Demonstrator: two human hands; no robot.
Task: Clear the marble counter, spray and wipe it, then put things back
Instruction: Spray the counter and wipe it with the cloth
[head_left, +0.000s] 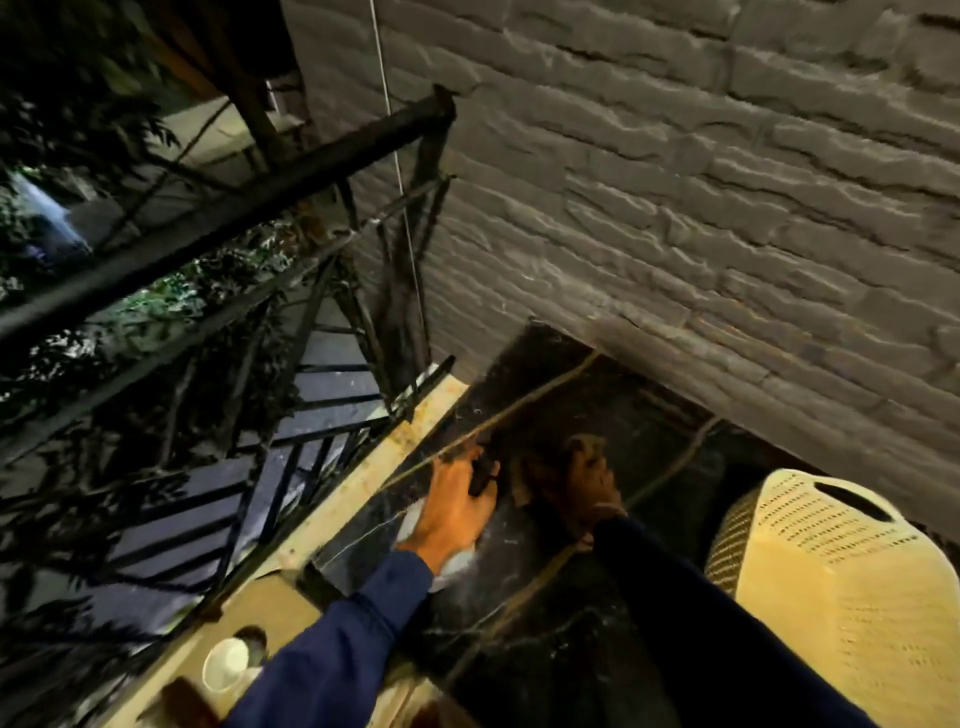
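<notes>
The black marble counter (550, 395) with gold veins runs along the stone wall. My left hand (454, 501) is over its left edge, fingers curled around a small black object (482, 475). A white cloth or paper (460, 564) shows under that wrist. My right hand (592, 483) is in shadow at the counter's middle, fingers bent down next to a brownish thing (522, 486) that is too blurred to identify. Both arms wear dark blue sleeves.
A cream perforated basket (831, 571) stands at the right, against the counter. A black metal railing (218, 228) with plants behind it borders the left. A white cup (226, 670) sits on the beige ledge (363, 478) at the lower left. The grey stone wall (675, 182) closes the back.
</notes>
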